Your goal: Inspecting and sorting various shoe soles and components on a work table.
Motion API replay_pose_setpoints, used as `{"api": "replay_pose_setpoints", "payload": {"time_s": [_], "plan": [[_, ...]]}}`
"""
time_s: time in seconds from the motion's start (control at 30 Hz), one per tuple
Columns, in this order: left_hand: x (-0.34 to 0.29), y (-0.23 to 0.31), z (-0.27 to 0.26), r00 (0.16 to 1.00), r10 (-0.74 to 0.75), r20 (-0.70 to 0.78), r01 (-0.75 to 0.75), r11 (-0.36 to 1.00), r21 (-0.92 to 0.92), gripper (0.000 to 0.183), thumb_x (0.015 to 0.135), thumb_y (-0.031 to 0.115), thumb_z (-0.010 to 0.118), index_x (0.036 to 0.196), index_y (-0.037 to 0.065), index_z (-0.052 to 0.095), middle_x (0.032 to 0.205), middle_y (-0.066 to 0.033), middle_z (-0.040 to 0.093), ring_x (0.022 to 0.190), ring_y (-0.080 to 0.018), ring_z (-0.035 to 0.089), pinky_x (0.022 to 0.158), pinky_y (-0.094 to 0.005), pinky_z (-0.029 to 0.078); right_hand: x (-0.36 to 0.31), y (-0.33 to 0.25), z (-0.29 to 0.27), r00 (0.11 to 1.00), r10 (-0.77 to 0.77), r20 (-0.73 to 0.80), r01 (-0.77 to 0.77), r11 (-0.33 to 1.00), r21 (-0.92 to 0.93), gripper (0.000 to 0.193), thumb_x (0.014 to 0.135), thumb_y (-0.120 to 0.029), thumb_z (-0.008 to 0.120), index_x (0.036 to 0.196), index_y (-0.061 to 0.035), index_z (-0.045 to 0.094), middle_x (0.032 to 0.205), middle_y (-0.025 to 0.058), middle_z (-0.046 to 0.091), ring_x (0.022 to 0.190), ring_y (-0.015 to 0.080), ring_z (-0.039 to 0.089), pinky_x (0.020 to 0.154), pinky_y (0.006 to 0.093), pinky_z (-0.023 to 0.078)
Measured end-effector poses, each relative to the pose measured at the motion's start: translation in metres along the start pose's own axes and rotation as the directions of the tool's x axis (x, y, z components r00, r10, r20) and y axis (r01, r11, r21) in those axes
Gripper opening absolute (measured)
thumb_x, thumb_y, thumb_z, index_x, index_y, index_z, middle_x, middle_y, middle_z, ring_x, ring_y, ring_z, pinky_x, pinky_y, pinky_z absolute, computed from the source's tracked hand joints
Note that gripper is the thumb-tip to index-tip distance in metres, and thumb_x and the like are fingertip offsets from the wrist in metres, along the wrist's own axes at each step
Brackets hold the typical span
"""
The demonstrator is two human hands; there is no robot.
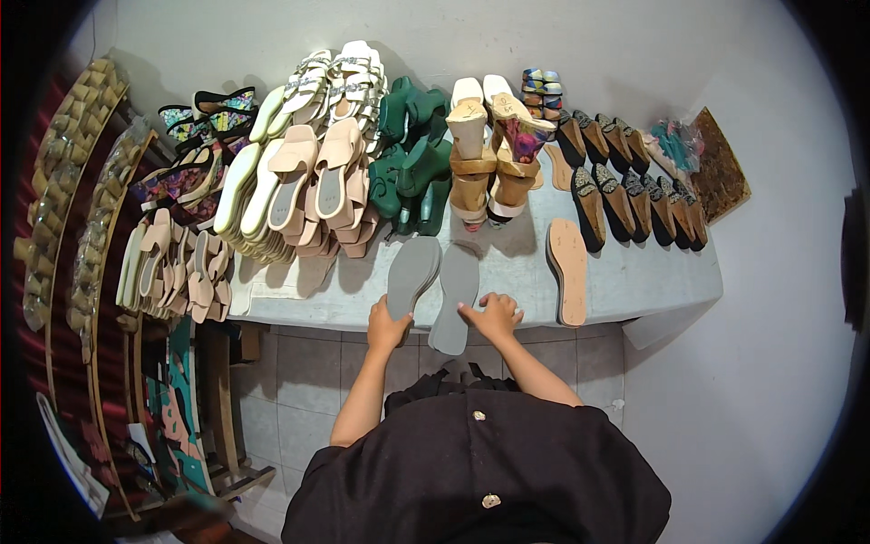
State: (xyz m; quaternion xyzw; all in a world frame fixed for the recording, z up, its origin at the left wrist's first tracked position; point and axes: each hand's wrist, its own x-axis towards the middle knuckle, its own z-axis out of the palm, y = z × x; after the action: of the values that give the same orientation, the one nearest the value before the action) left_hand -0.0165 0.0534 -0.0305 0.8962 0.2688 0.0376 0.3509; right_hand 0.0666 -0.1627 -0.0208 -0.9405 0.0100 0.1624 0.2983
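Near the table's front edge, my left hand (388,324) grips the lower end of a small stack of grey shoe insoles (414,272), with the thumb on its right side. Another grey insole (455,290) lies just right of that stack, its lower end sticking out past the table edge. My right hand (495,319) is beside it, thumb tip touching its right edge and the other fingers apart, pointing away to the right. Farther right lies a tan stack of insoles (568,272) with a dark layer underneath.
Along the table (362,304) stand pink sandals (340,168), green heels (424,168), wooden shoe lasts (469,181) and black slip-ons (625,204). A brown board (720,163) leans at the right. Left are racks of plastic-wrapped heels (54,199). Grey tiles (304,381) cover the floor.
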Motion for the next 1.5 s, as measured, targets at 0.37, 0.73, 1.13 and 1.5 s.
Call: {"api": "replay_pose_setpoints", "payload": {"time_s": [0.37, 0.73, 1.13, 1.5], "plan": [[-0.019, 0.016, 0.001, 0.959, 0.123, -0.255, -0.102, 0.99, 0.093, 0.062, 0.065, 0.025, 0.074, 0.116, 0.002, 0.046, 0.105, -0.0183, 0.05, 0.101, -0.0321, 0.048, 0.086, -0.0384, 0.04, -0.017, 0.0, 0.024, 0.983, -0.128, -0.128, 0.124, 0.992, -0.035, 0.052, 0.063, -0.045, 0.072, 0.092, -0.0073, 0.052, 0.105, 0.0118, 0.046, 0.111, 0.0308, 0.035, 0.097, 0.0626, 0.013], [-0.013, 0.02, -0.014, 0.987, 0.003, -0.161, 0.019, 0.991, 0.135, 0.056, 0.061, 0.03, 0.077, 0.103, 0.006, 0.048, 0.095, -0.0115, 0.056, 0.093, -0.0292, 0.053, 0.076, -0.0405, 0.039, -0.018, 0.005, 0.011, 0.989, -0.063, -0.134, 0.104, 0.939, 0.327, 0.033, 0.073, -0.032, 0.064, 0.088, -0.0084, 0.046, 0.07, -0.0021, 0.05, 0.071, 0.0153, 0.049, 0.089, 0.0506, 0.026], [-0.01, 0.03, -0.015, 0.986, 0.008, -0.169, 0.023, 0.983, 0.182, 0.057, 0.055, 0.03, 0.08, 0.097, 0.007, 0.05, 0.093, -0.0105, 0.061, 0.089, -0.027, 0.056, 0.076, -0.0403, 0.03, -0.022, 0.036, 0.026, 0.984, -0.091, -0.151, 0.167, 0.752, 0.637, 0.025, 0.078, -0.027, 0.059, 0.088, -0.01, 0.043, 0.058, -0.0035, 0.046, 0.056, 0.0114, 0.046, 0.067, 0.0301, 0.036], [-0.011, 0.029, -0.019, 0.984, 0.051, -0.17, 0.007, 0.945, 0.328, 0.043, 0.066, 0.032, 0.071, 0.093, 0.005, 0.051, 0.085, -0.0114, 0.063, 0.088, -0.0281, 0.058, 0.088, -0.0491, 0.026, -0.049, 0.029, 0.014, 0.983, -0.126, -0.134, 0.184, 0.617, 0.766, 0.017, 0.083, -0.011, 0.056, 0.087, -0.0056, 0.04, 0.064, -0.0033, 0.045, 0.056, 0.0032, 0.036, 0.05, 0.0199, 0.03]]}}
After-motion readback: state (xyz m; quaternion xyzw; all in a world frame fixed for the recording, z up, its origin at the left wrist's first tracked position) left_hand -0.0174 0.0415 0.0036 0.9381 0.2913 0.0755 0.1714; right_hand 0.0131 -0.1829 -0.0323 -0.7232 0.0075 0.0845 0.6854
